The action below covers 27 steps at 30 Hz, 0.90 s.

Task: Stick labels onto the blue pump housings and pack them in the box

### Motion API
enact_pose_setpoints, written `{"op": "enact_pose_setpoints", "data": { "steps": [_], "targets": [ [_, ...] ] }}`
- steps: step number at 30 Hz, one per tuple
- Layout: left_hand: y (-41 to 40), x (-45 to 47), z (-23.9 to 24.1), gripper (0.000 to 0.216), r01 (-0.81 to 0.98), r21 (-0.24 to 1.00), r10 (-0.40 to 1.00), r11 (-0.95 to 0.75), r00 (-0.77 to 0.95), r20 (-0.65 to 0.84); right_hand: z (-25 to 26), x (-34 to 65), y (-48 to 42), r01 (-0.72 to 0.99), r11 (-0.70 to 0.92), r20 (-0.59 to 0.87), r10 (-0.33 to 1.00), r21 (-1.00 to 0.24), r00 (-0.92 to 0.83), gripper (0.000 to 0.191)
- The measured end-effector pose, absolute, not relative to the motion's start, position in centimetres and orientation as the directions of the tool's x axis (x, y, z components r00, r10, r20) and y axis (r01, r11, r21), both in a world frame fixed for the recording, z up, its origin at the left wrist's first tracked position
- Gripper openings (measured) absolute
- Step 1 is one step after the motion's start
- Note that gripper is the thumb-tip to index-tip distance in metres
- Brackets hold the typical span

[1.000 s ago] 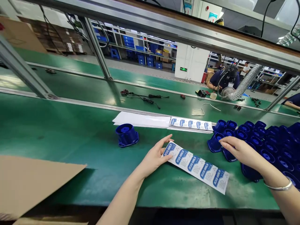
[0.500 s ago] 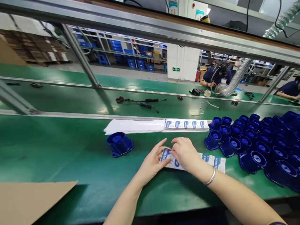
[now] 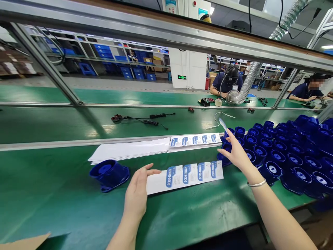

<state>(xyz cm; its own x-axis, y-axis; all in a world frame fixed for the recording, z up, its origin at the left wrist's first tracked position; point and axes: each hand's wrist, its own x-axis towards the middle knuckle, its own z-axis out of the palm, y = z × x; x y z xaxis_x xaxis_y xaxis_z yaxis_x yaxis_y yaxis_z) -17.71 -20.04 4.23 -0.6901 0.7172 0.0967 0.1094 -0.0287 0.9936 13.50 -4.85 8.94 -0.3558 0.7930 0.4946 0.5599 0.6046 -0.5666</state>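
Note:
My left hand (image 3: 136, 191) is at the left end of a label sheet (image 3: 179, 176), its fingers closed around that end. Blue and white labels are printed on the sheet, and its left part is bare white backing. Raised to the right, my right hand (image 3: 236, 152) holds a single peeled label (image 3: 223, 124) at its index fingertip, with the thumb held apart below. The label is seen nearly edge-on. A dark blue plastic housing (image 3: 108, 175) stands left of my left hand. Many similar blue housings (image 3: 275, 156) crowd the bench beyond my right hand.
Behind the sheet lie a stack of white backing strips (image 3: 132, 151) and another label sheet (image 3: 195, 139). A metal rail (image 3: 52, 143) crosses the green bench. Cables (image 3: 145, 119) lie past it. Two co-workers sit opposite, one near a ventilation hose (image 3: 247, 85). Cardboard (image 3: 28, 243) shows bottom left.
The right hand has moved away from the sheet, up and to the right, with a label peeled off. Bare backing now shows at the sheet's left end. The view has shifted.

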Motion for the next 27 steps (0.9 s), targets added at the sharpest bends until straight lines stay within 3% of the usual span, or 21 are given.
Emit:
{"op": "enact_pose_setpoints", "data": {
  "steps": [3, 5, 8, 11, 15, 24, 27],
  "targets": [
    [-19.6, -18.4, 4.3, 0.059, 0.006, 1.000, 0.668, -0.027, -0.744, 0.023, 7.0, 14.2, -3.9, 0.686, 0.592, 0.413, 0.800, -0.423, -0.436, 0.093],
    [-19.2, -18.6, 4.4, 0.059, -0.004, 1.000, 0.647, -0.013, -0.762, 0.005, 6.7, 14.1, -4.2, 0.705, 0.586, 0.413, 0.801, -0.399, -0.433, 0.093],
    [-18.6, -18.3, 4.6, 0.064, 0.052, 0.998, 0.679, 0.027, -0.734, 0.019, 8.2, 13.9, -4.7, 0.702, 0.613, 0.572, 0.741, -0.361, -0.353, 0.091],
    [-17.1, -17.4, 4.6, 0.067, 0.124, 0.991, 0.722, 0.057, -0.691, 0.045, 10.5, 14.0, -4.9, 0.686, 0.656, 0.793, 0.578, -0.314, -0.190, 0.086],
    [-14.0, -16.5, 4.2, 0.059, 0.239, 0.968, 0.760, 0.083, -0.644, 0.094, 11.7, 13.6, -4.5, 0.630, 0.692, 0.863, 0.501, -0.353, -0.067, 0.090],
    [-12.5, -15.8, 4.2, 0.048, 0.541, 0.836, 0.867, 0.092, -0.457, 0.200, 6.7, 10.4, -4.5, 0.379, 0.797, 0.848, 0.527, -0.470, -0.055, 0.093],
    [-13.5, -15.7, 4.6, 0.054, 0.633, 0.768, 0.870, 0.098, -0.429, 0.244, 5.6, 10.0, -4.9, 0.325, 0.803, 0.835, 0.546, -0.499, -0.067, 0.091]
  ]
}}
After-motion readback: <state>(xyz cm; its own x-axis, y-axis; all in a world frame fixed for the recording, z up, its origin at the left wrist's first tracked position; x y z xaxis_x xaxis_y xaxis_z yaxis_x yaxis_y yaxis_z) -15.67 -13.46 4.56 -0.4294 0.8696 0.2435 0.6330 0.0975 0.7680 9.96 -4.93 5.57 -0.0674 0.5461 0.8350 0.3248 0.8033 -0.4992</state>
